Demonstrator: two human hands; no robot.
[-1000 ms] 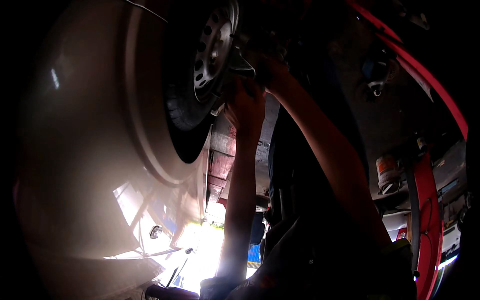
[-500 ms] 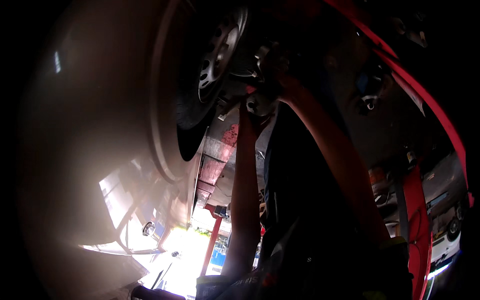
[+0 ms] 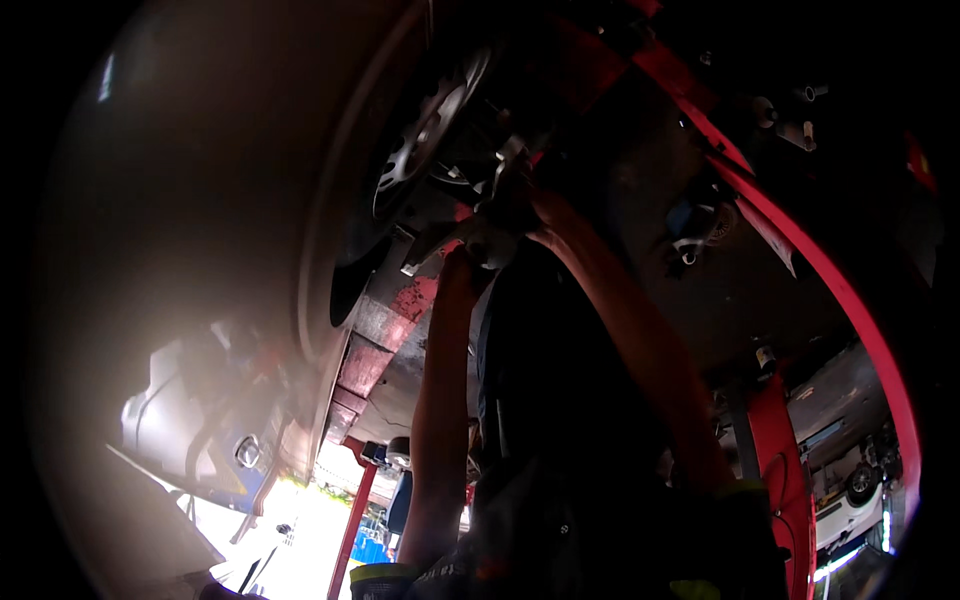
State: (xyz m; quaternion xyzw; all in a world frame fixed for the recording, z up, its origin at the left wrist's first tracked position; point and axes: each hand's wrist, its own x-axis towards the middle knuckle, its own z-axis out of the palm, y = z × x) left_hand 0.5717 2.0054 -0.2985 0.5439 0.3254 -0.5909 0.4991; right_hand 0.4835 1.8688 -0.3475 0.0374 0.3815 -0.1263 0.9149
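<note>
A dark grey metal part [image 3: 490,243] is held aloft, tilted, between the left hand [image 3: 460,272] and the right hand [image 3: 548,215]. A blunt prong [image 3: 424,252] is pointed down to the left; its top is lit paler. Finer detail is lost in shadow.

Noted an irregular dark-grey metal part [image 3: 488,248] at twelve o'clock, against the bare left hand [image 3: 461,270]. Found the bare right hand [image 3: 546,212] at one, fingers lost in shadow. Logged a perforated silver wheel [image 3: 424,136] at eleven, a glossy pale car panel [image 3: 190,250] at nine, a curved red beam [image 3: 868,314] at three.
</note>
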